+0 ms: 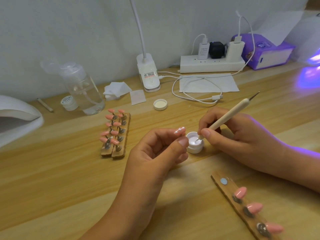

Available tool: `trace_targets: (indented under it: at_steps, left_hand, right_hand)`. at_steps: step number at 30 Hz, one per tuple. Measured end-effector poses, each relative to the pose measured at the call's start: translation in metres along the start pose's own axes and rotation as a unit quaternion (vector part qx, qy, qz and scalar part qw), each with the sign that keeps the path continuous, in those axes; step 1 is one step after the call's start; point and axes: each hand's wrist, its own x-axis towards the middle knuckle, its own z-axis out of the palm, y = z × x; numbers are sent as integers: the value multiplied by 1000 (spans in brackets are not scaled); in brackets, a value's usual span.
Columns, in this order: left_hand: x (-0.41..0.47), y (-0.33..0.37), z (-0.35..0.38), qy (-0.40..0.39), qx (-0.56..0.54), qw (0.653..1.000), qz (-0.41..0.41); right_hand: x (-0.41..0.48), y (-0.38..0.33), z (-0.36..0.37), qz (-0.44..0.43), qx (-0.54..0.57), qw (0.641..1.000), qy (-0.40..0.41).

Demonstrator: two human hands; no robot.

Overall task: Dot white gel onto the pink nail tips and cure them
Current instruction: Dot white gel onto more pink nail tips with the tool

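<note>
Two fingertips (181,142) of the left hand (152,156) are pinched beneath one pink nail tip (180,131), which bears white dots and is held just at ten o'clock of the gel jar (194,149). As it is judged light, stiff and wet on top, it is best gripped from underneath. The dotting pen (230,115) is pinched low by the right hand (239,135), its point dipped in the jar, with the wrist angled in from four o'clock.

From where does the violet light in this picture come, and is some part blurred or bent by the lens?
Head view: the violet glow enters from the right edge, its source cut off, and tints the table and the right hand. Head view: the wide lens curves the table's back edge; the pink nail tips on the near holder look soft.
</note>
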Motion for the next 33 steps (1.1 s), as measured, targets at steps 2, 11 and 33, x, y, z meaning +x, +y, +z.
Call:
trace_targets:
  at_steps: [2, 11, 33]
  left_hand:
    - [0, 0, 1, 2, -1, 1000, -1]
    - [-1, 0, 1, -16, 13, 1000, 0]
    - [-4, -3, 3, -100, 100, 990, 25]
  right_hand:
    - [0, 0, 0, 1, -3, 1000, -2]
    - [0, 0, 0, -13, -3, 1000, 6]
    - [-7, -10, -1, 11, 407, 913, 1]
